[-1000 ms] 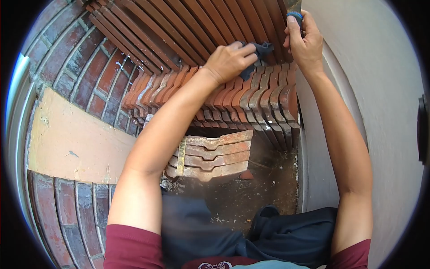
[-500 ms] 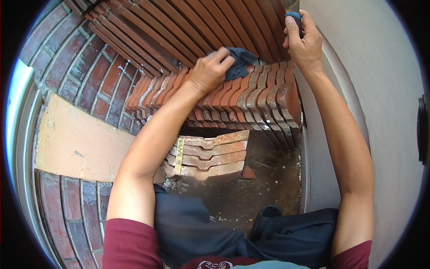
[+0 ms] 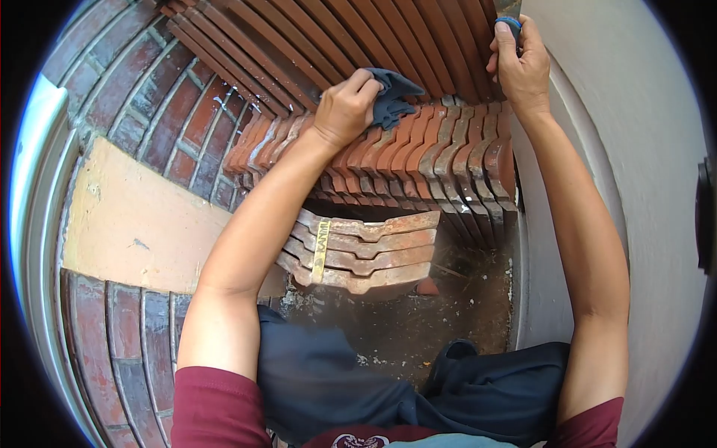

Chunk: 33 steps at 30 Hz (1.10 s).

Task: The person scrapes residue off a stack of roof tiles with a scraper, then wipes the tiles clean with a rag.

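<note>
My left hand (image 3: 346, 110) is closed around a bunched dark grey cloth (image 3: 396, 93). The cloth lies against the upper edges of a row of red-brown roof tiles (image 3: 418, 153), just below the ribs of standing brown tiles (image 3: 373, 45). At the upper right, my right hand (image 3: 525, 75) grips a scraper (image 3: 508, 9) by its dark handle, which has a blue ring; the blade runs out of the frame at the top. This hand is beside the right end of the tiles, close to the pale wall.
A smaller tile stack (image 3: 373, 261) with a yellow lettered strip (image 3: 321, 250) stands before my knees. The dirty floor (image 3: 418, 328) holds debris and a tile shard (image 3: 428, 287). A brick wall (image 3: 149, 97) and a beige board (image 3: 134, 224) are left, a pale wall (image 3: 635, 134) right.
The view has shifted a little, moving the tiles rightward in the frame. My left hand with the cloth has moved left along the tile edges. My right hand still grips the scraper.
</note>
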Available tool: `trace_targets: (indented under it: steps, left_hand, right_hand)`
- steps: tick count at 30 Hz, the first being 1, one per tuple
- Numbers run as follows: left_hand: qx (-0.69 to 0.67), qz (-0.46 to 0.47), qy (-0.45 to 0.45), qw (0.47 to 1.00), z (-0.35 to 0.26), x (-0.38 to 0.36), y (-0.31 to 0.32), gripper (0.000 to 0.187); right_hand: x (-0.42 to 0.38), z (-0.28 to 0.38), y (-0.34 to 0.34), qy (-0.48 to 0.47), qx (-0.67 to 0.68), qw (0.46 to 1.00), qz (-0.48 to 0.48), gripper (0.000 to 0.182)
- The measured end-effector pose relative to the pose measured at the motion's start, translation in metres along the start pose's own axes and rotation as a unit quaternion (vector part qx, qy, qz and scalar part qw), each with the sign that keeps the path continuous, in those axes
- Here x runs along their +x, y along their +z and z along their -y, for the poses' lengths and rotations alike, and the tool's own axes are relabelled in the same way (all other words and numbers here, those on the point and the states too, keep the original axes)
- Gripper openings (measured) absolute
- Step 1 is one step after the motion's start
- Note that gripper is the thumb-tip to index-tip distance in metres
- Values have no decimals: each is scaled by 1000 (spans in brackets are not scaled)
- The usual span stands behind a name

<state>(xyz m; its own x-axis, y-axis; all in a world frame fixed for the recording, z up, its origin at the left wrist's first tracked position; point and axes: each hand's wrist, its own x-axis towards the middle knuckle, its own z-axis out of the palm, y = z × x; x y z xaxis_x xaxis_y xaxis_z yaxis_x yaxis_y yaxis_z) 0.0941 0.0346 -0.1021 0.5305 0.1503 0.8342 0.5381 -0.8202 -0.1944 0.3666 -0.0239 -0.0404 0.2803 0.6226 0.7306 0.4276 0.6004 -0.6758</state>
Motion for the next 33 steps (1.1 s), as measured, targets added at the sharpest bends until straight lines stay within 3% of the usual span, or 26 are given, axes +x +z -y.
trace_targets:
  steps: [2, 6, 8, 11, 14, 16, 18, 24, 26, 28, 30, 33]
  left_hand:
    - [7, 4, -51, 999, 8, 10, -10, 19]
    - [73, -228, -57, 969, 38, 71, -42, 14]
    - [93, -272, -29, 957, 41, 72, -36, 15]
    - [49, -262, -51, 963, 37, 62, -26, 14]
    - [16, -63, -57, 996, 6, 18, -10, 18]
    - [-37, 71, -61, 995, -7, -22, 13, 9]
    - [-30, 137, -104, 985, -7, -15, 5, 8]
    - [18, 56, -207, 977, 9, -34, -44, 9]
    - [59, -7, -173, 983, 36, -39, -58, 10]
    - [92, 11, -167, 982, 40, -30, -76, 13]
    - [71, 49, -171, 981, 33, -29, -75, 17]
    - [23, 187, -162, 969, 30, -56, -49, 18]
  right_hand:
    - [4, 2, 0, -18, 0, 1000, -4, 23]
    - [2, 25, 5, -25, 25, 999, -4, 15]
    - [1, 21, 4, -13, 29, 999, 19, 22]
    - [-6, 7, 5, -34, -46, 998, -6, 22]
    - [-11, 1, 5, -20, -57, 998, 16, 22]
    - [-9, 3, 6, -46, -69, 996, 12, 23]
    - [-8, 16, 6, -36, -61, 997, 7, 23]
    - [-18, 44, 5, -85, -80, 991, 61, 22]
    - [-27, 36, 15, -113, -82, 985, 97, 22]
    - [-39, 39, 25, -117, -121, 974, 149, 26]
    - [-51, 24, 45, -200, -121, 959, 162, 36]
    - [-76, 31, 66, -127, -218, 931, 263, 45]
